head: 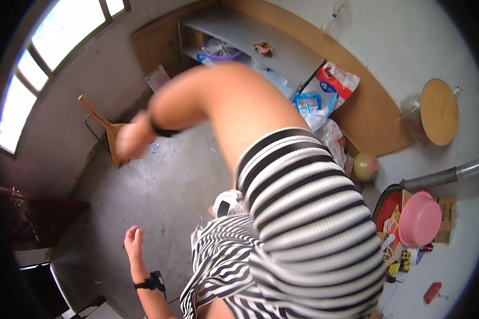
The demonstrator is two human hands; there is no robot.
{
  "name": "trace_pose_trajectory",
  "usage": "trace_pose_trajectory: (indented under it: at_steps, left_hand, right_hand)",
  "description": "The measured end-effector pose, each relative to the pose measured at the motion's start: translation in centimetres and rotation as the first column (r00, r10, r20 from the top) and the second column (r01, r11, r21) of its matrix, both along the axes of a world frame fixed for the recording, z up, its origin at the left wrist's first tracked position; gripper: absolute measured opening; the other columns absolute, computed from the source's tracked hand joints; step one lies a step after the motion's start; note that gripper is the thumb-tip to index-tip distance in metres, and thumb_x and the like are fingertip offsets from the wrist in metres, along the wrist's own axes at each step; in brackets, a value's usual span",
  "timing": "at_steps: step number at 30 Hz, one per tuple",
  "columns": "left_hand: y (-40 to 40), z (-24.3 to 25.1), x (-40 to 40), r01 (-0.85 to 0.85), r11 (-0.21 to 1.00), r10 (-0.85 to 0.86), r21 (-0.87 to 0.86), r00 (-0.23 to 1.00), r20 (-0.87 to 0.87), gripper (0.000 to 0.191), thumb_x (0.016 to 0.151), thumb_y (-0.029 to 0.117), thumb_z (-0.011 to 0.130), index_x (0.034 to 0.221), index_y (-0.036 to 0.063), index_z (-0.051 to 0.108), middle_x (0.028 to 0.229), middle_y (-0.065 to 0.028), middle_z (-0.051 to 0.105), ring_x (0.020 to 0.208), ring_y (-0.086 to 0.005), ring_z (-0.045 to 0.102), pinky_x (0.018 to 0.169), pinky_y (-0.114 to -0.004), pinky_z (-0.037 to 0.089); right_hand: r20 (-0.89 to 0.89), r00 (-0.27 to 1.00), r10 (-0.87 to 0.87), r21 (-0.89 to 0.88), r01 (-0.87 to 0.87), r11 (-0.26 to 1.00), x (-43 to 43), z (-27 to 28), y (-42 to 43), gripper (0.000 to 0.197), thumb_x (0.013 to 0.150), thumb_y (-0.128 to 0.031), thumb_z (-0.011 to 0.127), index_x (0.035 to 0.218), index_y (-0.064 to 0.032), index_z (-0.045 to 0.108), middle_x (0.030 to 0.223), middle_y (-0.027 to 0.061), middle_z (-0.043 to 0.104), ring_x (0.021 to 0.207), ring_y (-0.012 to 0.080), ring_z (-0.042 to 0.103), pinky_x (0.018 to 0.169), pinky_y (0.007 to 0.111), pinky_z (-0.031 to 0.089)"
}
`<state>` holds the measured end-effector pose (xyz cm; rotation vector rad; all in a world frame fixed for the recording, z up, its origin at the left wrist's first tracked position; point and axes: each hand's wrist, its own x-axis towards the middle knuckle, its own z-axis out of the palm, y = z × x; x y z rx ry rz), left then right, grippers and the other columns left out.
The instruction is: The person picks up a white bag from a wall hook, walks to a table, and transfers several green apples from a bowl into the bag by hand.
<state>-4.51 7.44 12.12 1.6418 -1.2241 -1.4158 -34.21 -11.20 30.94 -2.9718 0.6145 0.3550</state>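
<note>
My right hand point(133, 137) is blurred at the end of the bent, raised arm, with a black band at its wrist. In the picture it overlaps a straw broom point(111, 131) leaning near the wall; whether they touch cannot be told. Its fingers are not clear enough to show a grip. My left hand point(133, 241) hangs lower over the grey concrete floor point(175, 171). Its fingers are loosely drawn together, and nothing shows in them. A black strap with a small device point(156, 280) circles that wrist. The black-and-white striped shirt point(311, 215) fills much of the view.
A grey shelf unit point(239, 32) stands by the far wall, with a purple basin point(223, 56) inside. Plastic bags point(331, 133) crowd its end. On the right are a pink basin point(420, 219), a round wooden-topped stool point(439, 112) and cardboard point(447, 215).
</note>
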Motion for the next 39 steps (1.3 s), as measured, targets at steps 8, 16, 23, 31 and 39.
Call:
trace_pose_trajectory:
  at_steps: [8,16,23,31,39]
  left_hand:
    - [3.9,-6.9,11.2,-0.415,0.825,0.414,0.384,0.906,0.089,0.017,0.085,0.017,0.053,0.098,0.0070,0.053,0.082,-0.0014,0.058,0.066,-0.0068,0.053,0.054,-0.018,0.041]
    - [1.6,-9.9,21.8,-0.479,0.723,0.509,0.498,0.856,0.084,0.018,0.084,0.015,0.053,0.099,0.0061,0.052,0.078,-0.0018,0.057,0.062,-0.0063,0.051,0.049,-0.017,0.039]
    - [-5.3,-10.1,30.6,-0.523,0.778,0.566,0.349,0.824,-0.028,0.018,0.084,0.014,0.054,0.100,0.0053,0.051,0.074,-0.0021,0.056,0.058,-0.0058,0.050,0.045,-0.015,0.038]
    - [-18.7,-6.0,41.4,-0.726,0.687,0.726,-0.031,0.684,0.070,0.030,0.077,0.010,0.058,0.105,0.0023,0.052,0.083,-0.0037,0.059,0.067,-0.0090,0.055,0.057,-0.023,0.045]
    - [-43.5,4.8,59.7,-0.368,0.593,0.795,-0.716,0.408,0.449,0.045,0.070,0.012,0.065,0.111,0.0033,0.050,0.109,-0.0144,0.052,0.102,-0.0284,0.050,0.087,-0.036,0.041]
  right_hand:
    - [-0.076,0.908,0.412,0.003,-0.413,0.911,19.3,22.4,0.5,0.012,0.070,-0.017,0.057,0.076,-0.0065,0.058,0.074,0.0103,0.058,0.070,0.0265,0.057,0.060,0.038,0.046]
    - [-0.141,0.827,0.544,0.006,-0.548,0.836,31.4,24.8,-2.6,0.009,0.072,-0.015,0.056,0.076,-0.0071,0.058,0.077,0.0093,0.059,0.073,0.0236,0.057,0.062,0.035,0.046]
    - [-0.169,0.796,0.581,-0.200,-0.605,0.771,42.6,20.1,-7.8,0.007,0.073,-0.013,0.056,0.076,-0.0076,0.058,0.080,0.0084,0.059,0.076,0.0210,0.058,0.063,0.033,0.047]
    - [0.401,0.853,0.333,-0.025,-0.353,0.935,47.6,-5.1,-27.9,0.007,0.075,-0.016,0.053,0.079,-0.0109,0.055,0.078,0.0059,0.055,0.073,0.0255,0.057,0.062,0.037,0.047]
    - [-0.348,0.189,-0.918,0.904,0.329,-0.274,36.3,-30.7,-47.2,0.014,0.083,-0.014,0.046,0.074,-0.0050,0.054,0.053,0.0026,0.048,0.043,0.0129,0.047,0.036,0.026,0.036]
